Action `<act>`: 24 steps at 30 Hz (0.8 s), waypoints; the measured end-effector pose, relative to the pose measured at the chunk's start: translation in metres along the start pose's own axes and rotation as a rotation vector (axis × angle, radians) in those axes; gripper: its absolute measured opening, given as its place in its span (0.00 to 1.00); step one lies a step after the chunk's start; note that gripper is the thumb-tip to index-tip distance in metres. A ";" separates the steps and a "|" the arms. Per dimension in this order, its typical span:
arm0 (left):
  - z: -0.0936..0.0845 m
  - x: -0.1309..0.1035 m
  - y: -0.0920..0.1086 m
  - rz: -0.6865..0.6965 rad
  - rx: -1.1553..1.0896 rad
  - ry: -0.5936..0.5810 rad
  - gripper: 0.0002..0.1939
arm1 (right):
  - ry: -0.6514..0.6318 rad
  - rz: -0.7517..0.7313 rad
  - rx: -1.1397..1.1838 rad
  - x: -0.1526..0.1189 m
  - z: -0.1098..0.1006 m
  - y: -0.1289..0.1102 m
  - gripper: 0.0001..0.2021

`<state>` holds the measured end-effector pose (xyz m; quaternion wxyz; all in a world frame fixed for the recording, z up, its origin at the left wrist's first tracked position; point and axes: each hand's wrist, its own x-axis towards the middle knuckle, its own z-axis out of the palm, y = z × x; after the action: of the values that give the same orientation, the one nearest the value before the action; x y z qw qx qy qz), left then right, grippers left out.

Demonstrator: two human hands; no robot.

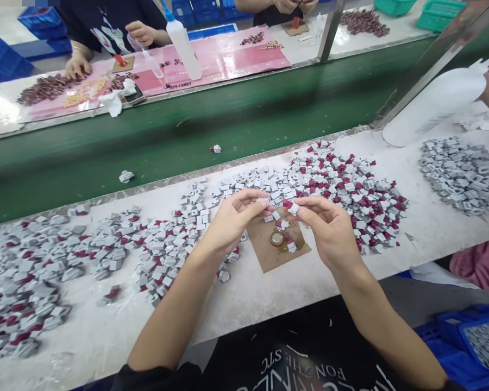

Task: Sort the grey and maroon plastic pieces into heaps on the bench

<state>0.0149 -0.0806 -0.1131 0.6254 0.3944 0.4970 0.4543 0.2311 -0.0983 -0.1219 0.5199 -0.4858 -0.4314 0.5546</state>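
My left hand point(238, 217) pinches a small pale grey piece point(263, 202) between thumb and fingertips. Just right of it, my right hand point(328, 225) is closed on a small dark red and white piece point(292, 207). The two pieces are close together but apart. Below them lies a brown cardboard square point(271, 260) bearing a round metal cap point(276, 238) and a few small red and white pieces. Piles of grey and dark red pieces point(167, 255) spread to the left, and a red and white pile point(350, 190) lies to the right.
A large white bottle point(436, 103) leans at the right beside a grey pile point(464, 174). Beyond the table edge runs a green belt point(244, 130) with two loose bits. Two people work behind it. A blue crate point(460, 331) stands at lower right.
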 end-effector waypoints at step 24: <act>0.029 -0.010 -0.008 0.109 -0.097 0.039 0.19 | -0.026 -0.057 0.104 0.000 -0.001 -0.007 0.08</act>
<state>0.0436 -0.0940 -0.1118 0.6085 0.3810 0.4642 0.5187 0.2329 -0.0981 -0.1154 0.5542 -0.4384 -0.4225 0.5676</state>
